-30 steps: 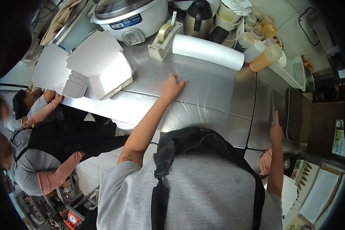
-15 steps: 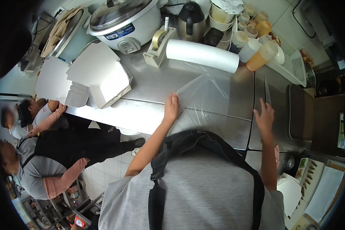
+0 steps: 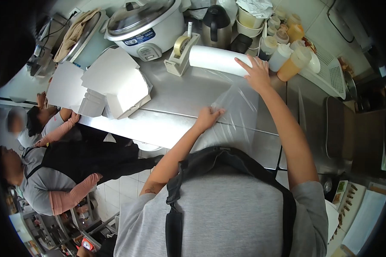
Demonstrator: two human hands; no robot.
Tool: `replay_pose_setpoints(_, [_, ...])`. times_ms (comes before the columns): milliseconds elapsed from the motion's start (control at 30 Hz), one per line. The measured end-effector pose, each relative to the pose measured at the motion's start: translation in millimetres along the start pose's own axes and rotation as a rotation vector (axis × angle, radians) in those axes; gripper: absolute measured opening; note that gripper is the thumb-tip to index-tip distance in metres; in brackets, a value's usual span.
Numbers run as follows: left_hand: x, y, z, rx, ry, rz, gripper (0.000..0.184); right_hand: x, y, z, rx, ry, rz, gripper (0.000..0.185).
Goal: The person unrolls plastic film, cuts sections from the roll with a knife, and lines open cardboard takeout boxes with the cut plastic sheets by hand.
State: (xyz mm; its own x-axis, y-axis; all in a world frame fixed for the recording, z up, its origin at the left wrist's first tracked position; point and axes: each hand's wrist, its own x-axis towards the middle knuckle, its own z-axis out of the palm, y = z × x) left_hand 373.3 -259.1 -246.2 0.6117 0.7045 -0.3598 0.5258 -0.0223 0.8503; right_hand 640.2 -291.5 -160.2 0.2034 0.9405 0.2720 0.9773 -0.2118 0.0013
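Observation:
A thick white roll of plastic wrap (image 3: 214, 61) lies across the back of the steel counter. Clear plastic film (image 3: 240, 115) stretches from it toward my body. My left hand (image 3: 207, 119) is closed at the left side of the film, with its fingers pinched at the edge. At the roll's right end, my right hand (image 3: 258, 75) grips it from above, thumb and fingers apart around it. A beige tape dispenser (image 3: 174, 65) with yellowish tape stands just beyond the roll's left end.
Open white cardboard boxes (image 3: 116, 81) sit on the left of the counter (image 3: 167, 100), before a rice cooker (image 3: 158, 32). Squeeze bottles (image 3: 296, 64) and a steel jug (image 3: 216, 25) stand behind. Another person (image 3: 60, 180) is at left. A dark-edged tray (image 3: 341, 128) lies right.
My right hand has moved from the counter's right side up and left onto the end of the roll. My left hand has shifted slightly right along the film.

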Motion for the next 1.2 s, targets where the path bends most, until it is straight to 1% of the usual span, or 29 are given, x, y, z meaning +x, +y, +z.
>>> replay_pose_setpoints(67, [-28,29,-10,-0.204,-0.157,-0.199,0.035,1,1,4,0.002,-0.020,0.026,0.086])
replay_pose_setpoints(167, [-50,20,-14,-0.089,-0.264,-0.216,0.031,3,7,11,0.017,0.024,0.003,0.086])
replay_pose_setpoints(233, [-72,4,-9,-0.219,-0.181,0.008,0.026,7,8,9,0.004,0.032,0.013,0.086])
replay_pose_setpoints(300, [-79,-11,-15,-0.317,-0.135,-0.004,0.025,-2,4,7,0.046,0.075,0.052,0.084])
replay_pose_setpoints(367, [-95,10,-33,-0.435,-0.085,-0.040,0.030,-20,-4,-2,0.130,0.166,0.104,0.082])
replay_pose_setpoints(400, [-102,24,-43,-0.512,-0.051,-0.069,0.034,-37,-9,0,0.296,0.257,0.189,0.079])
replay_pose_setpoints(433, [-102,17,-51,-0.563,-0.051,-0.143,0.043,-61,-17,5,0.466,0.340,0.264,0.076])
replay_pose_setpoints(500, [-98,6,-50,-0.731,0.064,-0.151,0.044,-112,-36,14,0.504,0.281,0.483,0.067])
replay_pose_setpoints(567, [-94,5,-48,-0.798,0.127,-0.145,0.045,-152,-50,13,0.344,-0.026,0.584,0.050])
replay_pose_setpoints(633, [-88,8,-45,-0.815,0.155,-0.166,0.046,-166,-58,18,0.410,-0.008,0.467,0.040])
replay_pose_setpoints(667, [-83,5,-47,-0.818,0.135,-0.235,0.047,-173,-64,21,0.444,0.000,0.408,0.036])
replay_pose_setpoints(700, [-75,-5,-51,-0.821,0.115,-0.304,0.048,-171,-68,29,0.490,0.039,0.392,0.026])
replay_pose_setpoints(767, [-59,-27,-59,-0.834,0.078,-0.406,0.047,-165,-69,41,0.452,0.152,0.316,0.022])
replay_pose_setpoints(800, [-64,-22,-63,-0.793,0.106,-0.362,0.046,-161,-73,41,0.435,0.211,0.277,0.020])
replay_pose_setpoints(867, [-71,-10,-75,-0.707,0.161,-0.272,0.044,-155,-82,39,0.871,0.196,0.476,0.017])
replay_pose_setpoints(900, [-80,-4,-82,-0.687,0.217,-0.189,0.044,-150,-88,33,1.087,0.182,0.577,0.015])
replay_pose_setpoints(967, [-101,3,-101,-0.651,0.329,-0.026,0.043,-133,-107,-10,1.212,0.173,0.614,0.014])
replay_pose_setpoints(1000, [-104,4,-112,-0.642,0.412,-0.052,0.042,-126,-115,-23,1.276,0.164,0.628,0.013])
replay_pose_setpoints(1067, [-109,-10,-132,-0.636,0.506,0.152,0.043,-111,-126,-18,1.199,0.255,0.482,0.011])
replay_pose_setpoints(1100, [-115,-11,-146,-0.630,0.521,0.178,0.041,-100,-134,-17,1.163,0.301,0.408,0.011])
replay_pose_setpoints(1200, [-120,-7,-177,-0.731,0.595,0.099,0.038,-63,-159,-19,1.177,0.266,0.298,0.011])
